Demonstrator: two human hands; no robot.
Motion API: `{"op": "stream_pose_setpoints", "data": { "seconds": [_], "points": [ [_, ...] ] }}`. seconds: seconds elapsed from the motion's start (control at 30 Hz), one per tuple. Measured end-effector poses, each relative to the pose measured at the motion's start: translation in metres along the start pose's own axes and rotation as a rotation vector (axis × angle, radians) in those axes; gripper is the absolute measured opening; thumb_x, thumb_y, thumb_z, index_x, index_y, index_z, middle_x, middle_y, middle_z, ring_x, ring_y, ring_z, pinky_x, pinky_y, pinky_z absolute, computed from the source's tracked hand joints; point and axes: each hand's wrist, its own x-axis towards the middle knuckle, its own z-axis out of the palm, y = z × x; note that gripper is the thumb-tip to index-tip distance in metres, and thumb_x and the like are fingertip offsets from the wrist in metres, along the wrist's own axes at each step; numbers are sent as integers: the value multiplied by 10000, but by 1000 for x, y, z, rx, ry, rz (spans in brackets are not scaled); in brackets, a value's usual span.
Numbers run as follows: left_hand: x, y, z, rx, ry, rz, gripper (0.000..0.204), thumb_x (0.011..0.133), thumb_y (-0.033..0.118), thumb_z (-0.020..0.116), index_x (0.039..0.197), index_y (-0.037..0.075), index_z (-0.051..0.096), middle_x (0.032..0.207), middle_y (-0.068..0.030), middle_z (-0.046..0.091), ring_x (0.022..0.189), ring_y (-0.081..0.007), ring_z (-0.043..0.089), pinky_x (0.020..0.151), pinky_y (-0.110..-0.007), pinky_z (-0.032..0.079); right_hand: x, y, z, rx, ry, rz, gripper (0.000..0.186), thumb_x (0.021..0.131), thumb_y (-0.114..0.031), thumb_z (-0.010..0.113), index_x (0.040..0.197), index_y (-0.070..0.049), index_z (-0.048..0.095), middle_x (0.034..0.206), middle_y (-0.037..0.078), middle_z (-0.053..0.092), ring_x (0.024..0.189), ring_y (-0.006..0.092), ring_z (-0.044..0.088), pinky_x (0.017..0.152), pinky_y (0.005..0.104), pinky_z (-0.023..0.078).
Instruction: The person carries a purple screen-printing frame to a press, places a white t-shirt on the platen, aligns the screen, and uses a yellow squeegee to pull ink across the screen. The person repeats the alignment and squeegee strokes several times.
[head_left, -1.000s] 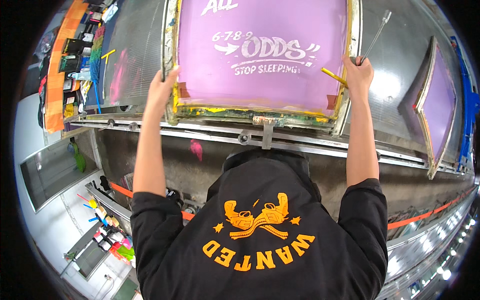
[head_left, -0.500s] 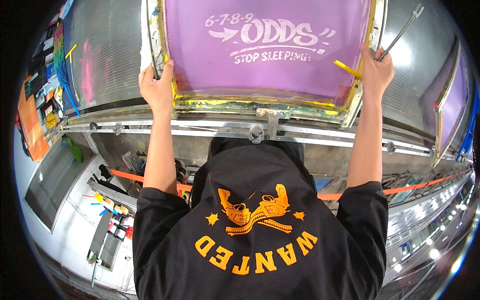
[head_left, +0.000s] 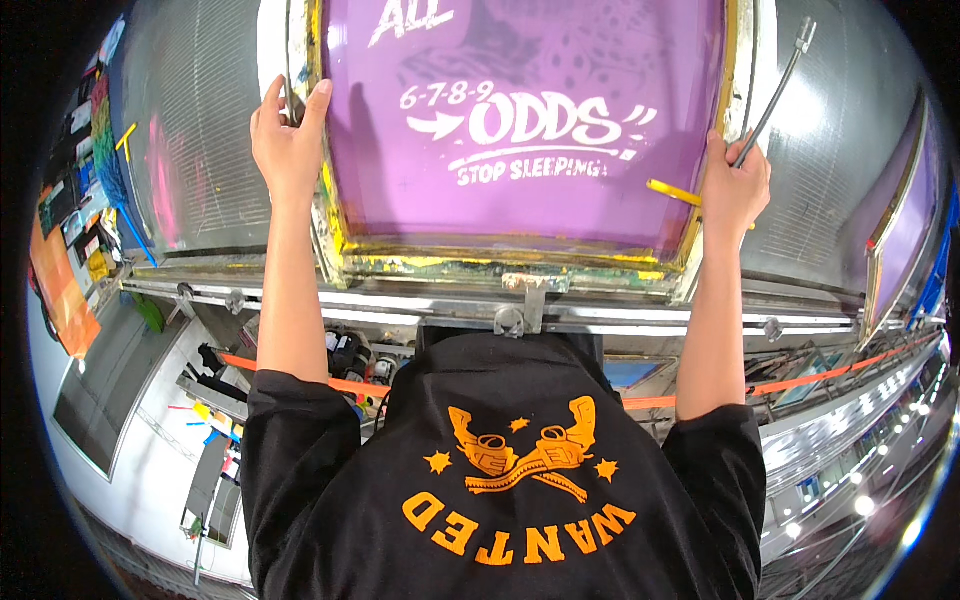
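A large screen-printing frame with purple mesh and a white lettering design fills the top middle. Its metal rails are smeared with yellow ink. My left hand grips the frame's left rail, thumb on the inside edge. My right hand grips the right rail. A thin yellow stick pokes out of that hand across the mesh. A grey metal hose runs up and right from behind it. My black shirt with an orange print fills the lower middle.
A metal clamp holds the frame's near rail on the press bar. A second purple screen stands at the right. A grey metal panel lies to the left, with colourful supplies beyond it. An orange strap runs below the press.
The screen now looks nearer and larger, with more of its upper design in view. Both hands have stayed on the side rails, the left one slightly higher.
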Motion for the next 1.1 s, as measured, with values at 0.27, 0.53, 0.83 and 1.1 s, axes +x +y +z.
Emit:
{"op": "stream_pose_setpoints", "data": {
  "seconds": [0.27,0.53,0.83,1.1],
  "points": [
    [19,-6,18,233,8,189,804,975,551,666,1370,-142,564,1231,-250,589,1165,-396,592,1001,-455,474,0,9,4,32,29,-10,312,868,-193,789,784,-64,517,739,70,570,872,298,604,787,438,491],
    [23,9,26,328,128,247,637,970,413,706,1397,-41,575,1346,-276,548,1278,-434,521,1061,-515,426,-1,4,6,-17,-19,-82,329,893,-58,766,1163,75,633,849,98,611,1083,366,627,1028,430,472],
    [55,220,134,67,-326,878,685,907,527,711,1516,268,534,1599,-282,360,1480,-461,351,1192,-624,266,2,-3,9,28,-72,-16,397,889,-43,778,731,-58,413,1422,328,583,1260,453,600,1002,472,493],
    [70,222,153,236,-398,887,734,953,719,509,1576,333,467,1667,-298,252,1551,-478,220,1227,-641,160,-1,-14,9,-6,-117,-35,429,898,-16,759,724,-62,370,1441,356,554,1262,504,586,1049,505,461]
  ]
}}
